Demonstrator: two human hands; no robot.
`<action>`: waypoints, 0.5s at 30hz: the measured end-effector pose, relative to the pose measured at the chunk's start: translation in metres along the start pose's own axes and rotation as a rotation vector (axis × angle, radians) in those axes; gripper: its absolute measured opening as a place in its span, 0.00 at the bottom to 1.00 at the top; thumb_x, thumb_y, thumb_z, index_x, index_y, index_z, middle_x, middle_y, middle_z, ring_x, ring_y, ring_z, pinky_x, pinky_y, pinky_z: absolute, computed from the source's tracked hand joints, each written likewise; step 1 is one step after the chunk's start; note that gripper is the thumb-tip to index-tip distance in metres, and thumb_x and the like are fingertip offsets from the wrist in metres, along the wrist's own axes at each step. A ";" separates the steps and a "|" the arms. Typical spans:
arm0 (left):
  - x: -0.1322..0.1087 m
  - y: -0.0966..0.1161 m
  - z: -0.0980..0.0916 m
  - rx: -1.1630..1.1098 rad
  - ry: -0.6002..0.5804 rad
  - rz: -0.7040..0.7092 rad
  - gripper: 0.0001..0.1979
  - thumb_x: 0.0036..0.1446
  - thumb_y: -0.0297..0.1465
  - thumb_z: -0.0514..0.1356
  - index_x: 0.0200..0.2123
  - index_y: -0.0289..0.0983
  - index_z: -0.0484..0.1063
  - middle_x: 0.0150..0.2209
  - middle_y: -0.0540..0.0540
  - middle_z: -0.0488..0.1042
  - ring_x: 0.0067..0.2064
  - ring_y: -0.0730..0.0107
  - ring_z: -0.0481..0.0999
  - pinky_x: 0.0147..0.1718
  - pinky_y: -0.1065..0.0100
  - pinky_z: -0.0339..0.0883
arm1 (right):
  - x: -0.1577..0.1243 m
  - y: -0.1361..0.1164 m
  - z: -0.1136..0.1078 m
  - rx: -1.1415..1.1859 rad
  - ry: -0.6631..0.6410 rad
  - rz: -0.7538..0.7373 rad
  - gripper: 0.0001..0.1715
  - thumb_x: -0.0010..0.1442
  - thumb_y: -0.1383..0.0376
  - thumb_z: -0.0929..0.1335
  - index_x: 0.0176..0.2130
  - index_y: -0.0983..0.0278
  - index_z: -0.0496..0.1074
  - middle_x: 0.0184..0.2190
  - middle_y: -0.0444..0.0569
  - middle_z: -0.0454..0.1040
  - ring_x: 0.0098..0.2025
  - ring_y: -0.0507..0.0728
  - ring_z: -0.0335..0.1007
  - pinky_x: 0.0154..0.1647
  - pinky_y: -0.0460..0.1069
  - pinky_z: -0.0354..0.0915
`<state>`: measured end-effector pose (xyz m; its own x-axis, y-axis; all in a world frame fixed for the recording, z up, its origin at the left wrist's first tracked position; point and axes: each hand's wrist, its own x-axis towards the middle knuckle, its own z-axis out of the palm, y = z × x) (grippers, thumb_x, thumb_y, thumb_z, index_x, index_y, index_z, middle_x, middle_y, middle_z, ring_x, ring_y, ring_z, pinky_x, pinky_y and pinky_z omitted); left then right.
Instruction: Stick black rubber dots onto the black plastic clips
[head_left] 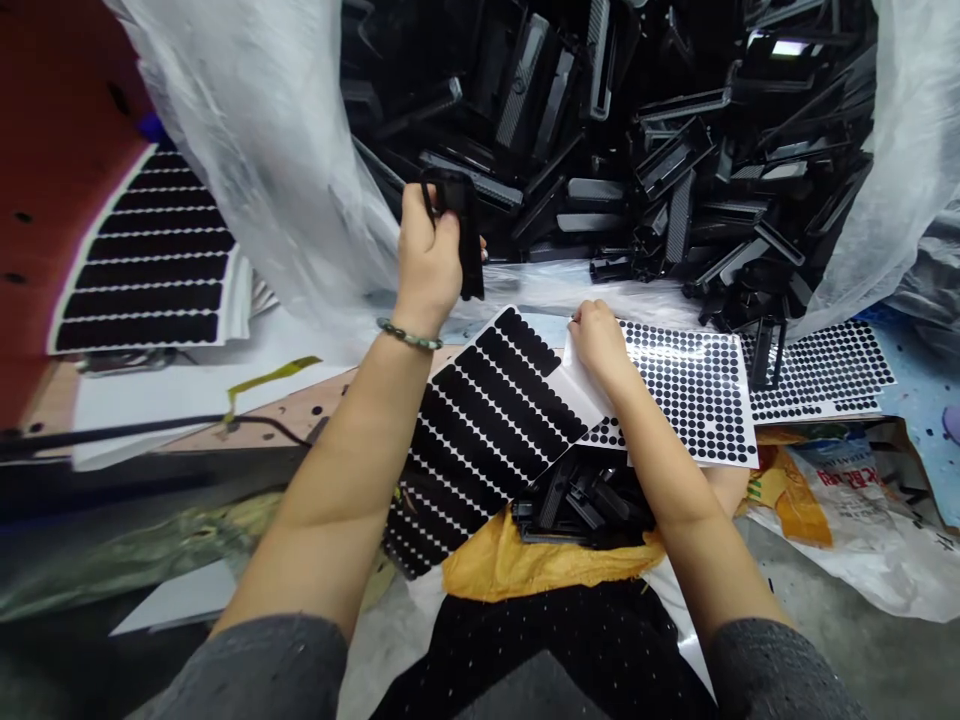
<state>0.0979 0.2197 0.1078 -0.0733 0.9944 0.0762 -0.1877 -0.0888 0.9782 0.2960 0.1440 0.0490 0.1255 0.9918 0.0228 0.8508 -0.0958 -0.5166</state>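
My left hand [429, 255] is closed around a black plastic part [463, 232], held upright at the front edge of a large clear bag full of similar black parts [660, 150]. A bead bracelet circles that wrist. My right hand [600, 340] rests pinched on a white sheet of small black round pads [694, 390], its fingertips at the sheet's upper left corner. Beside it lies a sheet of larger black pads [495, 420], tilted across my lap.
A yellow bag [525, 565] holding more black parts [585, 500] sits in my lap. Another pad sheet [150, 260] lies at the left, one more [832, 370] at the right. A printed plastic bag [847, 500] lies at the lower right on the floor.
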 end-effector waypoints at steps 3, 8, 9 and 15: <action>-0.024 0.008 0.008 -0.125 -0.026 -0.170 0.08 0.62 0.33 0.58 0.40 0.42 0.60 0.32 0.54 0.71 0.39 0.70 0.79 0.42 0.64 0.75 | 0.002 -0.002 -0.001 -0.024 -0.045 0.064 0.05 0.59 0.72 0.65 0.34 0.64 0.68 0.42 0.58 0.73 0.44 0.64 0.71 0.50 0.61 0.67; -0.070 -0.001 0.014 -0.235 -0.102 -0.384 0.22 0.44 0.24 0.68 0.39 0.43 0.62 0.32 0.56 0.73 0.23 0.78 0.73 0.19 0.76 0.67 | 0.003 -0.012 -0.010 0.005 -0.085 0.110 0.08 0.58 0.75 0.64 0.33 0.63 0.66 0.41 0.56 0.72 0.42 0.61 0.69 0.48 0.59 0.66; -0.078 -0.005 0.014 -0.271 -0.111 -0.416 0.21 0.44 0.24 0.68 0.39 0.42 0.63 0.33 0.56 0.74 0.24 0.78 0.74 0.19 0.77 0.67 | 0.001 -0.014 -0.013 0.043 -0.072 0.110 0.08 0.58 0.75 0.64 0.32 0.62 0.65 0.39 0.54 0.72 0.41 0.60 0.69 0.48 0.58 0.66; -0.113 -0.021 0.016 -0.485 -0.143 -0.544 0.12 0.60 0.39 0.62 0.43 0.38 0.74 0.36 0.49 0.77 0.30 0.75 0.79 0.28 0.73 0.77 | -0.035 -0.028 -0.029 0.812 -0.042 0.136 0.07 0.55 0.67 0.69 0.32 0.60 0.64 0.28 0.41 0.69 0.31 0.52 0.68 0.41 0.52 0.69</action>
<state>0.1255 0.1101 0.0820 0.2748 0.9001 -0.3380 -0.5749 0.4356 0.6926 0.2831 0.1097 0.0873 0.1678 0.9799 -0.1083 0.1937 -0.1404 -0.9710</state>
